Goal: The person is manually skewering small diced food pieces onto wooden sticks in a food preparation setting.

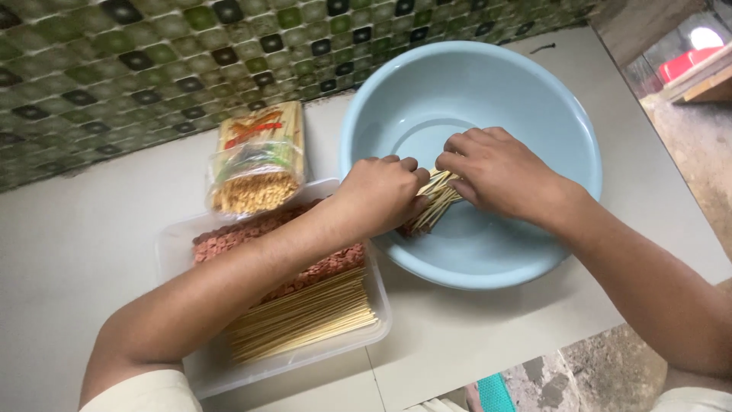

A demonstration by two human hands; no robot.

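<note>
My left hand (pixel 379 192) and my right hand (pixel 496 169) meet over the near left part of a light blue plastic basin (pixel 534 84). Both grip a small bundle of thin pale sticks (pixel 441 200), which fans out between them above the basin's floor. Some reddish-brown pieces show under the left hand's fingers at the bundle's lower end. My left forearm crosses a clear plastic tray (pixel 171 252) that holds small reddish-pink slices (pixel 229 236) and a pile of pale sticks (pixel 305 317).
An opened plastic packet of pale sticks (pixel 258 156) lies behind the tray, against a wall of green and dark patterned tiles (pixel 114 69). The white counter (pixel 76 229) ends at the lower right, where rough floor (pixel 701 145) shows beyond.
</note>
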